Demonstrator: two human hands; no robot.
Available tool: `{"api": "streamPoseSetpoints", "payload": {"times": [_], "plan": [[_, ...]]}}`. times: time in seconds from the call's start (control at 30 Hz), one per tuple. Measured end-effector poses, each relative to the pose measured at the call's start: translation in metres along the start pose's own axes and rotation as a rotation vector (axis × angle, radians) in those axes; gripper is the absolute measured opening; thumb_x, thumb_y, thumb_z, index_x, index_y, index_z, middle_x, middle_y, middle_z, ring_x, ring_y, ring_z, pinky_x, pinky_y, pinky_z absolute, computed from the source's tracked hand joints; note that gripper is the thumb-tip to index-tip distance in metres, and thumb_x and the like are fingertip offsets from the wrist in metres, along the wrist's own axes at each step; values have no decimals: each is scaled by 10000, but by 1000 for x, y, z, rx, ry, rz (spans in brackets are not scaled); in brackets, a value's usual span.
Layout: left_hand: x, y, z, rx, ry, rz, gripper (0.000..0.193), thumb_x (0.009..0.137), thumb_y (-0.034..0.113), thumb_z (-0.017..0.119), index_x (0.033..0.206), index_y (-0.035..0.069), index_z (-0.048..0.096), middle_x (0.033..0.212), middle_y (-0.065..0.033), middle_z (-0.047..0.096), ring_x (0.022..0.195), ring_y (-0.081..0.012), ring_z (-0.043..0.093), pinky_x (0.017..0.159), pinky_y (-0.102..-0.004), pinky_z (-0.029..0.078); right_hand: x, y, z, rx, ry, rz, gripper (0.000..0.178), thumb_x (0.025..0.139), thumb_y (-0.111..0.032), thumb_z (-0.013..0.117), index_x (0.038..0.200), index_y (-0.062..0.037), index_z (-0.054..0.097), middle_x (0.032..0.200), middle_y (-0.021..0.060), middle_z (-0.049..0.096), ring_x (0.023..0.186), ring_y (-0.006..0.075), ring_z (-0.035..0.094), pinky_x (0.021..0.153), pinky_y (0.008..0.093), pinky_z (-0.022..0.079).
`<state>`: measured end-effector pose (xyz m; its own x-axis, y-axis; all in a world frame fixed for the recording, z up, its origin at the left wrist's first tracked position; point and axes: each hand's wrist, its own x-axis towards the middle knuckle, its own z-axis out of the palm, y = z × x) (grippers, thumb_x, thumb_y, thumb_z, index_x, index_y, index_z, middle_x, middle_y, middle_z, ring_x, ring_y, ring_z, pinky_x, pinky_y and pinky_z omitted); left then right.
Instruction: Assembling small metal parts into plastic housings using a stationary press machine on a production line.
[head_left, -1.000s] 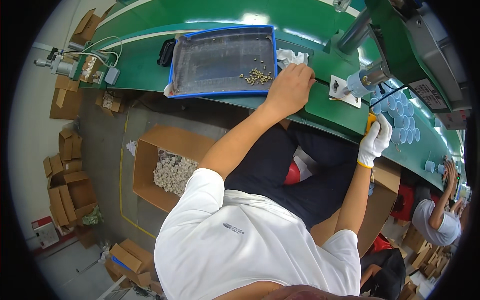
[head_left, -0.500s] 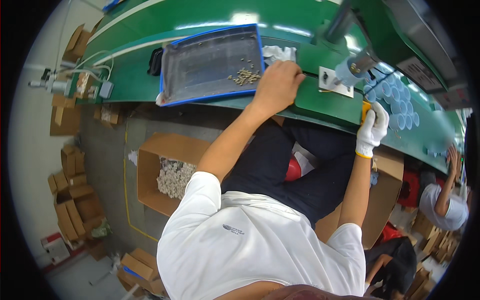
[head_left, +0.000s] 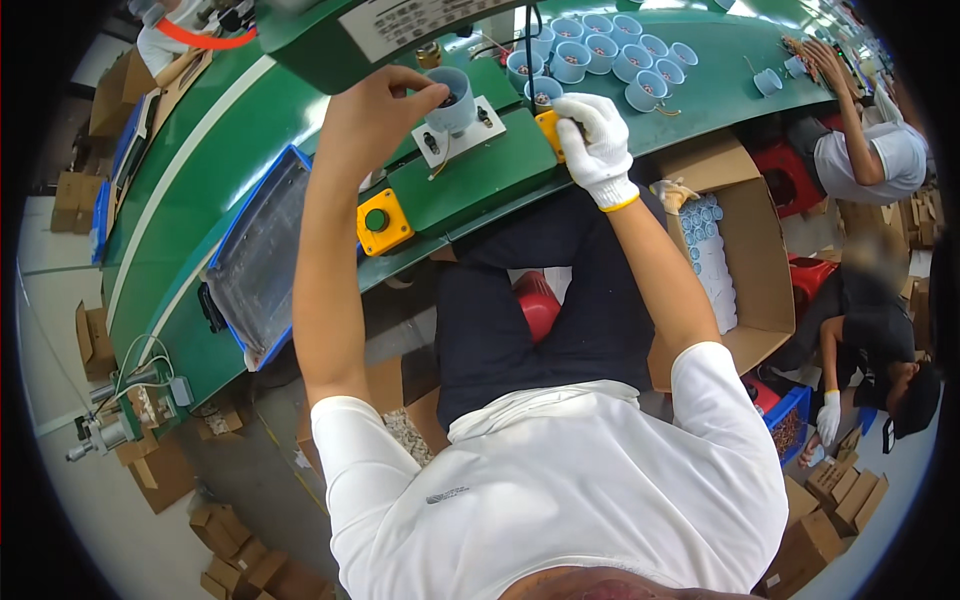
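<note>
My left hand point(head_left: 372, 125), bare, reaches to a light blue plastic cup point(head_left: 452, 115). Its thumb and fingers pinch together at the cup's rim; anything small between them is too hidden to make out. The cup sits upright on a white metal plate point(head_left: 460, 132) with black clamps, fixed to a green machine base point(head_left: 480, 180). On my right hand point(head_left: 597, 150) is a white knit glove with a yellow cuff. Its fingers are curled in against the yellow button box point(head_left: 550, 134) at the base's right end. A matching yellow box point(head_left: 384, 222) with a green button stands below my left wrist.
A green machine head point(head_left: 345, 40) overhangs the cup. Several light blue cups point(head_left: 632, 62) stand on the green bench at right. A blue-rimmed tray point(head_left: 262, 250) lies left, partly behind my forearm. An open carton point(head_left: 765, 270) holds more cups. Other people work at right and far left.
The view has swung right. My left hand has gone from beside the tray with small brass-coloured parts to the cup under the machine head. My gloved right hand stays by its button box.
</note>
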<state>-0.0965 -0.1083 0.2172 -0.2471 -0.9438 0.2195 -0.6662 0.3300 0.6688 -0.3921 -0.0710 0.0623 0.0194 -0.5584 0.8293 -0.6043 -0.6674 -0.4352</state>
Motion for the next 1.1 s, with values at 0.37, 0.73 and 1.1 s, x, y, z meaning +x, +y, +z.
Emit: {"api": "streamPoseSetpoints", "payload": {"times": [0.37, 0.73, 1.1], "plan": [[22, 9, -5, 184, -172, 102, 356, 873, 296, 860, 1038, -19, 851, 859, -126, 773, 788, -187, 704, 775, -328, 549, 3, 1, 1, 30, -14, -4, 212, 905, -71, 727, 1109, -43, 776, 1088, 152, 779, 988, 362, 727, 906, 455, 582], [-157, -89, 46, 243, 420, 128, 196, 930, 119, 856, 1077, -5, 819, 1108, -125, 820, 1011, -257, 793, 874, -374, 620, -1, 4, 0, 79, 21, 25, 99, 879, -50, 757, 975, -34, 772, 1087, 166, 778, 1005, 337, 749, 895, 416, 607], [-149, -74, 22, 434, 267, 213, 135, 942, 148, 817, 987, 21, 815, 1111, -91, 801, 1044, -300, 743, 931, -405, 583, -9, 11, 5, 71, 18, -34, 163, 908, -16, 753, 1069, 11, 747, 1163, 164, 794, 1097, 309, 753, 1029, 391, 576]]}}
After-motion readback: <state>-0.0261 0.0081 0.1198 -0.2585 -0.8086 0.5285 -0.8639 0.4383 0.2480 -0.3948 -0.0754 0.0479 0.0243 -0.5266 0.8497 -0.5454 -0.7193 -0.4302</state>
